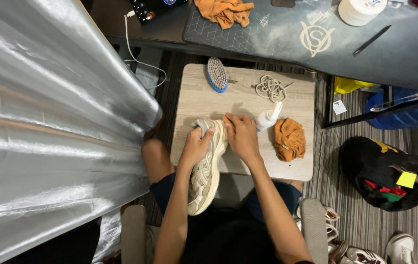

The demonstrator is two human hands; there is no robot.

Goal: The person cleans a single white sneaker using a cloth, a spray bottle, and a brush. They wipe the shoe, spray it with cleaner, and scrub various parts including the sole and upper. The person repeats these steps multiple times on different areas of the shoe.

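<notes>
A beige and grey sneaker (208, 171) lies across the front edge of a small wooden table (194, 98), its heel hanging over my lap. My left hand (197, 144) grips the sneaker's toe end. My right hand (242, 137) presses a bit of orange cloth (226, 119) against the shoe's side near the toe. A white spray bottle (268, 117) lies just right of my right hand. Beside it sits a crumpled orange cloth (289, 139).
A blue-backed brush (217, 74) and a bundle of loose laces (270, 88) lie at the table's far side. A dark desk with a mat (287, 29), another orange cloth (224, 11) and a tape roll (361, 10) stands beyond. A silver curtain (48, 122) hangs left; a black bag (389, 171) and shoes (365, 254) sit right.
</notes>
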